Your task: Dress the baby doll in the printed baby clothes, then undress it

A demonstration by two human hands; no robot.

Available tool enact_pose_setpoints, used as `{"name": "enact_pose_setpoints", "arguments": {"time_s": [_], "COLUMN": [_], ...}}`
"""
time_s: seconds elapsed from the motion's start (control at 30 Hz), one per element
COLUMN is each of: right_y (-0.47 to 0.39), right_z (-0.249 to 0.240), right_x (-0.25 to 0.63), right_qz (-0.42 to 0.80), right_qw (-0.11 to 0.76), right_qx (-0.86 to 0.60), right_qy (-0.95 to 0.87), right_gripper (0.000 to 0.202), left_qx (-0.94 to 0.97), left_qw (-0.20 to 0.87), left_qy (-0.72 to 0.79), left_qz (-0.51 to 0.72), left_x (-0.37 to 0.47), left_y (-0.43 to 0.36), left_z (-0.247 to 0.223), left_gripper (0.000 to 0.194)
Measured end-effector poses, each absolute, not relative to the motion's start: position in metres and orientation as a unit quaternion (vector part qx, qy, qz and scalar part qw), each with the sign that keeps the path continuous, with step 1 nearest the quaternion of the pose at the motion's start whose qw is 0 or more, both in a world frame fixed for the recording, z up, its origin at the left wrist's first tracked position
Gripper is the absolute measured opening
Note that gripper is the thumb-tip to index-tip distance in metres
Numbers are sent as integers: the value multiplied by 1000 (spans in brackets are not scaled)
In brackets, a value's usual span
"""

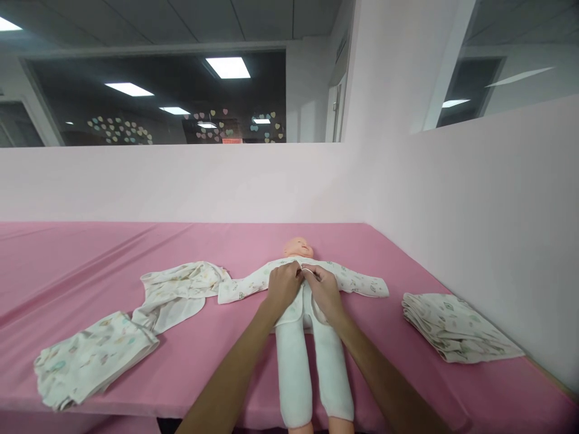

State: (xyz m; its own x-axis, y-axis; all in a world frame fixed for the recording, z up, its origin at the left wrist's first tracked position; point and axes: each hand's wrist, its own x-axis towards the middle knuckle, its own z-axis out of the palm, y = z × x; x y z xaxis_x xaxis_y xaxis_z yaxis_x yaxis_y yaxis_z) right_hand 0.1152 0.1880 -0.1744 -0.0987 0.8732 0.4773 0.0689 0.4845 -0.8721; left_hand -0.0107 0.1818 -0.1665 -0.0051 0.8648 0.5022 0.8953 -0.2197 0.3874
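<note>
A baby doll lies on its back, head toward the wall, in white trousers and a white printed baby shirt with both sleeves spread sideways. Over the doll's chest, my left hand pinches the front of the shirt near the neckline. My right hand meets it there, thumb and fingertips closed on the shirt's edge. The fingertips of both hands nearly touch, and the exact bit of cloth between them is partly hidden. Below my hands the shirt's lower front hangs apart over the trousers.
The pink-covered table runs up to the white wall. To the left lie a crumpled printed garment and a folded printed cloth. A folded printed cloth stack rests at the right, near the side wall.
</note>
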Motion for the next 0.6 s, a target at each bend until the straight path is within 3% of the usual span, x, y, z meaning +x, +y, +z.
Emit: {"name": "enact_pose_setpoints", "arguments": {"time_s": [0.33, 0.6], "right_y": [187, 188], "right_z": [-174, -178], "right_x": [119, 118], "right_qz": [335, 345], "right_qw": [529, 543], "right_qx": [-365, -379], "right_qy": [-689, -665], "right_gripper": [29, 27], "left_qx": [-699, -674], "left_qw": [-219, -229], "left_qy": [-542, -541], "left_qz": [-412, -447], "left_x": [-24, -23], "left_y": [179, 183], "left_z": [-159, -163], "left_gripper": [28, 24]}}
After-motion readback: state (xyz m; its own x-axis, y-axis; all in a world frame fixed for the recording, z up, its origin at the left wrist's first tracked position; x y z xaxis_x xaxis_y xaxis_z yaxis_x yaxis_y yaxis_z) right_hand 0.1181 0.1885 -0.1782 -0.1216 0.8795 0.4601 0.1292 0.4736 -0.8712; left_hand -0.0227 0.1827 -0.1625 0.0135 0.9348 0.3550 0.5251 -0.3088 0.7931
